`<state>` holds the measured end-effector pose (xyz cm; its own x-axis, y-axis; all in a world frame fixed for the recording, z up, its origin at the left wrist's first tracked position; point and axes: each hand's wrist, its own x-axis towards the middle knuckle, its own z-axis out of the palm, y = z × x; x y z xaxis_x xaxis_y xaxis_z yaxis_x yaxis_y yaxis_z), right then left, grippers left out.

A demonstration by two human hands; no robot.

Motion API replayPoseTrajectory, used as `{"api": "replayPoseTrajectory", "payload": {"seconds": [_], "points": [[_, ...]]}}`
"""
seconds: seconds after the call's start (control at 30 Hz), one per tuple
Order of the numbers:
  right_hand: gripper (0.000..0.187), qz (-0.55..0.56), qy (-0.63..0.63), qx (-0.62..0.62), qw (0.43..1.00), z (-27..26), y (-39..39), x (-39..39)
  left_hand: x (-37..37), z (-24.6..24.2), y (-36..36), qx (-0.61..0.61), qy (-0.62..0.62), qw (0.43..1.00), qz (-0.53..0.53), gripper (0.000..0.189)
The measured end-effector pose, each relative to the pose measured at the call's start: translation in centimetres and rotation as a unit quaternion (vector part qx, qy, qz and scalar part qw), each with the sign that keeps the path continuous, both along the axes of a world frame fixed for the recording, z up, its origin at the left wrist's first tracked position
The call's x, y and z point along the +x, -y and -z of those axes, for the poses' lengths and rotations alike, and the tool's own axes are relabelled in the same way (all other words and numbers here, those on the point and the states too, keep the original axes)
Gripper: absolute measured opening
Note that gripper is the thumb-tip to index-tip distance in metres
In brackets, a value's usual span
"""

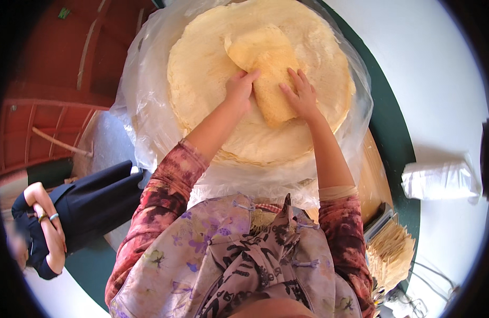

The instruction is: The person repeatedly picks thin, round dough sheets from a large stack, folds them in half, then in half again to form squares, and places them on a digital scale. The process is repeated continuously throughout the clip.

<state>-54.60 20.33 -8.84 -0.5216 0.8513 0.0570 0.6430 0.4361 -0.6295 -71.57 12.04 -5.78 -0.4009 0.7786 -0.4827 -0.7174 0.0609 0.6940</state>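
Observation:
A broad, round stack of thin pale flatbreads (202, 67) lies before me on clear plastic sheeting (147, 103). On top of it is a partly folded, browner flatbread (274, 75), its far end spreading wider and its near end narrow. My left hand (240, 89) holds the left edge of this folded piece, thumb on top and the fingers partly hidden. Against its right side, my right hand (302, 93) rests palm down with the fingers apart.
At the left stands a person (46, 222) with folded arms. A wooden surface (373, 171) shows beneath the plastic at right, near another stack of thin sheets (389, 252). A clear plastic package (441, 179) is by the white wall. Red panelled doors (49, 131) are at far left.

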Motion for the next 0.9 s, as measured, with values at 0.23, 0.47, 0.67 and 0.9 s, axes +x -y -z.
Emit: {"api": "replayPoseTrajectory", "payload": {"seconds": [0.23, 0.47, 0.67, 0.9], "points": [[0.066, 0.033, -0.146, -0.152, 0.977, 0.5, -1.4, 0.2, 0.9, 0.6, -3.3, 0.056, -0.063, 0.996, 0.000, 0.042], [0.071, 0.044, -0.219, -0.148, 0.963, -7.1, 2.3, 3.5, 4.1, -6.0, 1.0, 0.135, -0.047, 0.983, 0.118, 0.048], [0.063, -0.044, -0.505, -0.453, 0.734, -13.6, 12.4, 23.9, 16.6, -9.9, 11.7, 0.161, -0.021, 0.958, 0.237, 0.064], [0.048, 0.195, -0.420, -0.329, 0.823, -17.4, 30.4, 46.7, 38.0, -11.6, 16.1, 0.221, 0.005, 0.850, 0.478, 0.062]]}}
